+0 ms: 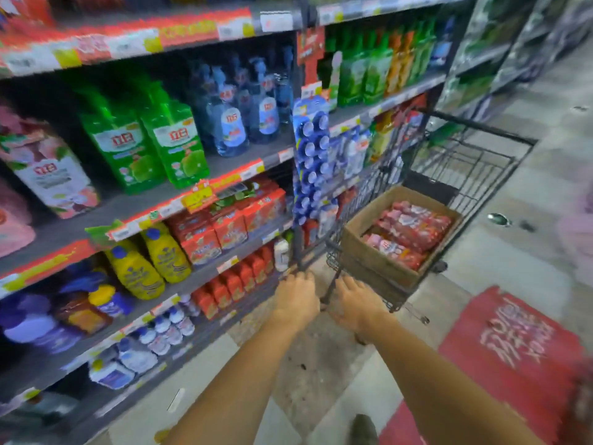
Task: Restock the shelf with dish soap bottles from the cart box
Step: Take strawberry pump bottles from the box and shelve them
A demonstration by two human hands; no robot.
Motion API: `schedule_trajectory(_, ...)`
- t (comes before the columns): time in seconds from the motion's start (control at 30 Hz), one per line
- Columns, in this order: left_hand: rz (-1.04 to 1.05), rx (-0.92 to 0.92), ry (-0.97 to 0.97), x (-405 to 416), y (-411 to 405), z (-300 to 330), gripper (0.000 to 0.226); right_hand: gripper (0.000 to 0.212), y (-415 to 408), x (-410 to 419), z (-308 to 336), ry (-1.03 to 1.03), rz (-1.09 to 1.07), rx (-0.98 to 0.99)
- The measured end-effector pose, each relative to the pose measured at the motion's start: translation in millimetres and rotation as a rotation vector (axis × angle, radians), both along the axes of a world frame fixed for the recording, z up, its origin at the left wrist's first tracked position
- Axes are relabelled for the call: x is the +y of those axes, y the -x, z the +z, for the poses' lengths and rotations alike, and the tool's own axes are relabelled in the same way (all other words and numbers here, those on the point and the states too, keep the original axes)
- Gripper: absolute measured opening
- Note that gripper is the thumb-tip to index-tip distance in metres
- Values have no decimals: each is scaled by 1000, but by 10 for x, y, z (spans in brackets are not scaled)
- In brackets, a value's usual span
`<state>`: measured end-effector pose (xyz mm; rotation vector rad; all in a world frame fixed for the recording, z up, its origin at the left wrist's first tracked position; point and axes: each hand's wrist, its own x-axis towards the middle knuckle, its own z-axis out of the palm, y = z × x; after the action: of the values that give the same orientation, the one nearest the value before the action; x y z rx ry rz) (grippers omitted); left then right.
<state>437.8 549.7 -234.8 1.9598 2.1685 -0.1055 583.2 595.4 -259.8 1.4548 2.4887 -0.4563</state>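
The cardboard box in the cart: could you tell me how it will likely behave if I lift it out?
The cardboard box looks nearly full of red bottles, so it is probably heavy. It has no lid on, so tilting it could spill them. Its walls look soft and may sag; supporting it from below seems wise.

The cart [465, 162] is black wire, and the box [369, 239] in it plain brown cardboard, filled with red and pink packs [414, 232] marked in white. On the shelf [244, 162], green bottles [144, 139] carry white labels with red characters, beside clear blue bottles [237, 123]; below stand yellow bottles [150, 261] with blue caps and red cartons [224, 226]. The floor sticker [513, 345] is red with white lettering.
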Motion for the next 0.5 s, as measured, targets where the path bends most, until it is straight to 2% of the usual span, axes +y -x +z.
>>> schedule_trajectory(0.17,-99,-7,47,254,-660,-132,46,77,-782,83,-165,60,-140,-65)
schedule_trajectory(0.27,-137,3,84,508,-1006,-200,39,79,-1158,193,-168,71,-223,-29)
schedule_trajectory(0.43,-223,57,107,903,-1693,-178,40,70,-1820,524,-143,109,-293,-7)
schedule_trajectory(0.5,-244,69,95,1087,-1951,-182,39,73,-2099,706,-159,100,-321,1)
